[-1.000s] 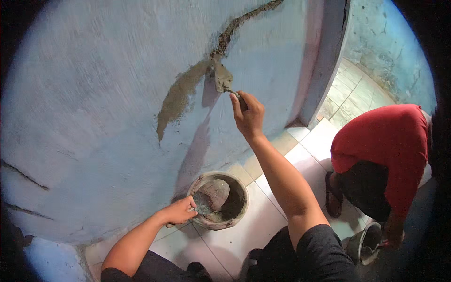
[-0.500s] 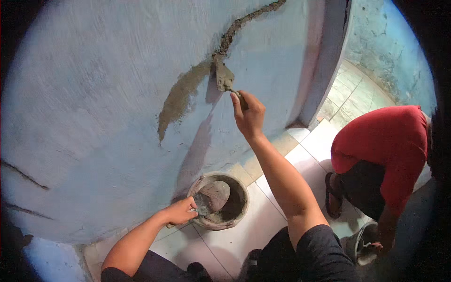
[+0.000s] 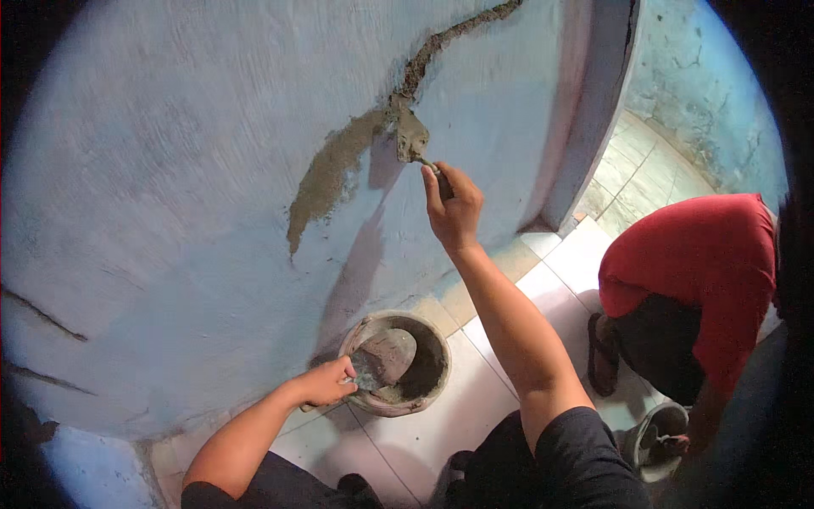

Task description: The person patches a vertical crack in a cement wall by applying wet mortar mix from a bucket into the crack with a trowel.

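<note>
My right hand (image 3: 456,208) is closed round the handle of a small mortar-smeared trowel (image 3: 412,138). The blade's tip meets the blue wall where an open, rough crack (image 3: 424,55) joins a smear of wet grey mortar (image 3: 335,165). Lower down, my left hand (image 3: 329,382) grips a larger trowel with a rounded blade (image 3: 388,355). This blade lies over the mouth of a round bucket (image 3: 443,373), hiding part of its inside. Grey mortar shows along the bucket's inner wall and bottom.
A person in a red top (image 3: 691,254) crouches at the right, one hand at a small pail (image 3: 666,420). White floor tiles (image 3: 475,382) run below the wall. A door frame (image 3: 585,127) stands at the right. Two dark cracks (image 3: 42,314) mark the wall at the far left.
The view has shifted slightly. My right hand's trowel stays at the crack with little movement, and my left hand holds still over the bucket. The other person's pail is tilted a little differently.
</note>
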A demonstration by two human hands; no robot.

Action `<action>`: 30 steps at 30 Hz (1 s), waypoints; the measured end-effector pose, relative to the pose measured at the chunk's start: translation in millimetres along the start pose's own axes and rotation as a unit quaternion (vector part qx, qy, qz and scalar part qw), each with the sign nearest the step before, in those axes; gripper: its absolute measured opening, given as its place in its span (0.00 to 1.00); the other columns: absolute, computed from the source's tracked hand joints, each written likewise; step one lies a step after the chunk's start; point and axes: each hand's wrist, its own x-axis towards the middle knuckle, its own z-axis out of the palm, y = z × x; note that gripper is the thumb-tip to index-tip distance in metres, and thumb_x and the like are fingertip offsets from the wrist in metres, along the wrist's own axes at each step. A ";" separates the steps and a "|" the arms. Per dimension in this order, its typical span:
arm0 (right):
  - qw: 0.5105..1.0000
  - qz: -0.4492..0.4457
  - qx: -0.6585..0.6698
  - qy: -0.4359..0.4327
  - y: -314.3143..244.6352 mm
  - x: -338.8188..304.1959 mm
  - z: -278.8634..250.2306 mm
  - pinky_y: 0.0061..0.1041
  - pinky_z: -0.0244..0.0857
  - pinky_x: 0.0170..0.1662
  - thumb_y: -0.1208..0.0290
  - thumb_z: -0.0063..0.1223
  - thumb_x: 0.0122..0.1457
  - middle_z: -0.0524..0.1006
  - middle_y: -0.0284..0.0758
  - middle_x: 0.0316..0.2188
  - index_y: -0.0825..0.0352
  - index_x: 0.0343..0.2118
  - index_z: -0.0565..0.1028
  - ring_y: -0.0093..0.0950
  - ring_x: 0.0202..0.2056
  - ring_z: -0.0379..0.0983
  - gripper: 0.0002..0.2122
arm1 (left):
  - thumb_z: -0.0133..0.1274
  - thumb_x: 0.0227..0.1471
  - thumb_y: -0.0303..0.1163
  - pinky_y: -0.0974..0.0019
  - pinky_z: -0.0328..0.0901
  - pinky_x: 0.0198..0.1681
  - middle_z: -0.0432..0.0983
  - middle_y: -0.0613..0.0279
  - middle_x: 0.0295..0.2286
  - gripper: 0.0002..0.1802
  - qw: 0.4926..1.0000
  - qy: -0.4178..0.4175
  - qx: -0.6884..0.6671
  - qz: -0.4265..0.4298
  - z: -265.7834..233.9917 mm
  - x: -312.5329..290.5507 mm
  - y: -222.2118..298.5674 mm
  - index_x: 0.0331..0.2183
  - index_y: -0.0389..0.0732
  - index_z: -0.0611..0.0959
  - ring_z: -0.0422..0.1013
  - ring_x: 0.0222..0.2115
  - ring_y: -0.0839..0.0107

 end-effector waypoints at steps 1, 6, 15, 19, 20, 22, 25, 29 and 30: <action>1.000 -0.021 -0.002 0.009 -0.1 1.5 1.0 0.30 0.68 0.31 0.68 0.63 0.61 0.78 0.40 0.25 0.66 0.37 0.81 0.36 0.25 0.76 0.08 | 0.58 0.62 0.38 0.61 0.68 0.28 0.76 0.57 0.33 0.20 1.000 0.001 0.004 -0.005 -0.8 -1.4 1.1 0.46 0.37 0.70 0.72 0.26 0.72; 1.000 -0.001 0.003 0.000 -0.8 1.7 3.3 0.30 0.68 0.30 0.67 0.63 0.62 0.79 0.39 0.25 0.66 0.36 0.80 0.37 0.25 0.75 0.08 | 0.58 0.62 0.38 0.61 0.68 0.29 0.76 0.56 0.32 0.20 0.999 0.020 0.009 0.031 3.9 0.5 -17.1 0.47 0.36 0.70 0.72 0.26 0.70; 1.000 -0.001 -0.017 -0.013 -17.6 15.2 3.7 0.32 0.66 0.30 0.65 0.62 0.62 0.78 0.40 0.25 0.66 0.36 0.80 0.37 0.24 0.74 0.09 | 0.58 0.60 0.40 0.59 0.68 0.38 0.76 0.50 0.36 0.22 1.000 0.001 0.002 -0.026 2.2 -1.7 -13.3 0.47 0.34 0.72 0.73 0.35 0.63; 0.999 -0.031 -0.027 0.008 2.1 9.8 0.3 0.33 0.67 0.30 0.65 0.62 0.62 0.78 0.40 0.26 0.66 0.37 0.80 0.37 0.24 0.74 0.09 | 0.58 0.61 0.39 0.62 0.67 0.27 0.74 0.59 0.29 0.21 1.000 0.004 0.005 0.015 0.0 -1.3 -4.5 0.46 0.37 0.70 0.71 0.24 0.72; 0.999 -0.032 -0.026 0.007 4.1 8.5 -1.0 0.33 0.67 0.30 0.65 0.62 0.62 0.78 0.40 0.26 0.66 0.37 0.80 0.37 0.24 0.74 0.09 | 0.58 0.61 0.39 0.62 0.67 0.27 0.74 0.59 0.29 0.21 1.000 0.005 0.004 0.015 0.4 -1.4 -5.7 0.46 0.37 0.70 0.71 0.24 0.72; 1.000 -0.009 -0.024 0.013 1.3 6.4 -3.7 0.33 0.66 0.30 0.65 0.62 0.63 0.78 0.41 0.25 0.67 0.37 0.80 0.37 0.23 0.73 0.09 | 0.59 0.61 0.39 0.61 0.68 0.28 0.75 0.57 0.31 0.21 1.000 0.005 -0.003 0.012 0.6 -2.2 -6.1 0.46 0.36 0.70 0.72 0.24 0.71; 0.999 0.034 -0.030 0.010 -9.8 16.2 -9.2 0.32 0.65 0.29 0.65 0.62 0.62 0.77 0.42 0.24 0.69 0.35 0.80 0.37 0.22 0.71 0.10 | 0.59 0.58 0.39 0.56 0.68 0.47 0.77 0.43 0.42 0.24 0.999 0.003 0.036 0.001 -2.8 -4.0 3.7 0.48 0.33 0.72 0.75 0.45 0.53; 0.998 0.063 0.022 -0.016 -22.6 19.5 -0.1 0.30 0.63 0.27 0.65 0.62 0.62 0.75 0.43 0.22 0.70 0.34 0.80 0.36 0.21 0.69 0.11 | 0.59 0.58 0.39 0.56 0.68 0.47 0.77 0.43 0.42 0.23 0.999 -0.009 -0.006 -0.045 -3.0 -5.7 8.5 0.48 0.33 0.73 0.75 0.45 0.54; 0.996 0.084 0.026 -0.023 -23.4 13.3 5.1 0.30 0.63 0.27 0.66 0.62 0.62 0.75 0.44 0.21 0.70 0.34 0.80 0.37 0.20 0.69 0.11 | 0.59 0.59 0.39 0.57 0.69 0.41 0.77 0.47 0.38 0.23 1.000 0.006 0.021 -0.017 0.5 -3.9 -4.4 0.47 0.34 0.72 0.75 0.37 0.59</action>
